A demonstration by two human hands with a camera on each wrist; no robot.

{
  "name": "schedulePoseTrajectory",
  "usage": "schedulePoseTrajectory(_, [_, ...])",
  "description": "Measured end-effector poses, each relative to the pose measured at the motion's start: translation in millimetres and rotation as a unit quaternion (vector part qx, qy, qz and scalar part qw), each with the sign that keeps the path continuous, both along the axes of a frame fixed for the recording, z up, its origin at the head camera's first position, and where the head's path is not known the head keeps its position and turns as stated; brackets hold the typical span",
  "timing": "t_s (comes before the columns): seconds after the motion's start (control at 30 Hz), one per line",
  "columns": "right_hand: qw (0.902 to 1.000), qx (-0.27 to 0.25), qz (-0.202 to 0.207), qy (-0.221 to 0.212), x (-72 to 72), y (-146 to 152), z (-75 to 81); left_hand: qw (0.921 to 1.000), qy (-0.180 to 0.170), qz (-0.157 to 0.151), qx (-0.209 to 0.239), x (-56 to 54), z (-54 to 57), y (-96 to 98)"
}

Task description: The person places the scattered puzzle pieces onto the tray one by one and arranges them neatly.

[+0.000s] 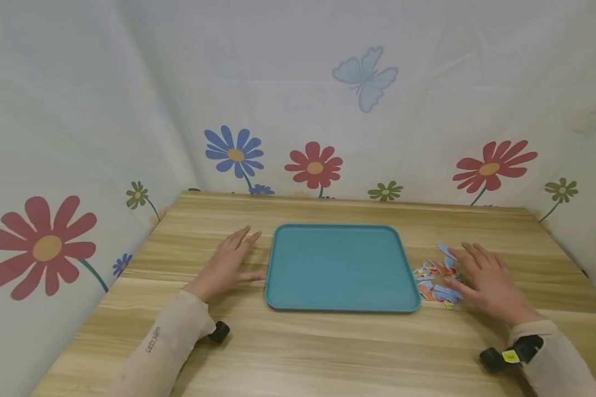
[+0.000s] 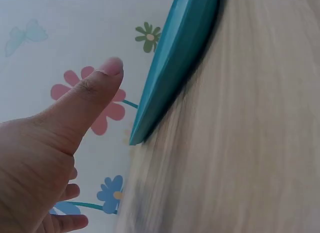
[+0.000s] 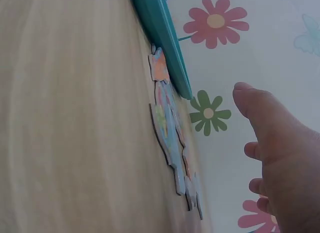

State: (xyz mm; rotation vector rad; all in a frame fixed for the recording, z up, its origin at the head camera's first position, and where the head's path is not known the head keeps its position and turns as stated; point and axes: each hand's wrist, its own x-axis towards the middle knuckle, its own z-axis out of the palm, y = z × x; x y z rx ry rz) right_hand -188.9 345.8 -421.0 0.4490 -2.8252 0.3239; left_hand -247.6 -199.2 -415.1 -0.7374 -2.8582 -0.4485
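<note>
Sleeves [image 1: 161, 344] run out of frame — right hand [image 1: 489, 282] partly hides coloured pieces [image 1: 442, 269].

head: coloured pieces [image 1: 441, 293] at right, details too small to tell | left sleeve [image 1: 161, 344] cropped, bottom edge | left wrist: tray [image 2: 172, 68] cropped, top | right wrist: right grip [image 3: 294, 155] cropped, right edge

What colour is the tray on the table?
Teal blue; the tray shows best in the head view.

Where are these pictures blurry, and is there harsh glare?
Head view: soft light, no harsh glare on the tray; left wrist: tabletop grain smeared, dark shadow along the tray's edge; right wrist: tabletop blurred too, print on the colorful pieces soft.
</note>
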Motion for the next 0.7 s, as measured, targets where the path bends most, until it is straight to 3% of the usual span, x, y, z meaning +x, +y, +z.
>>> schedulePoseTrajectory(0.4, [0.9986,-0.02,0.029,0.039,5.0,-6.4,11.7,0.9949,-0.034,-0.013,0.094,5.6,9.4,15.4])
schedulePoseTrajectory(0.7, [0.9978,-0.029,0.038,0.046,9.5,-11.0,18.5,0.9733,-0.103,-0.029,0.203,5.2,10.7,24.0])
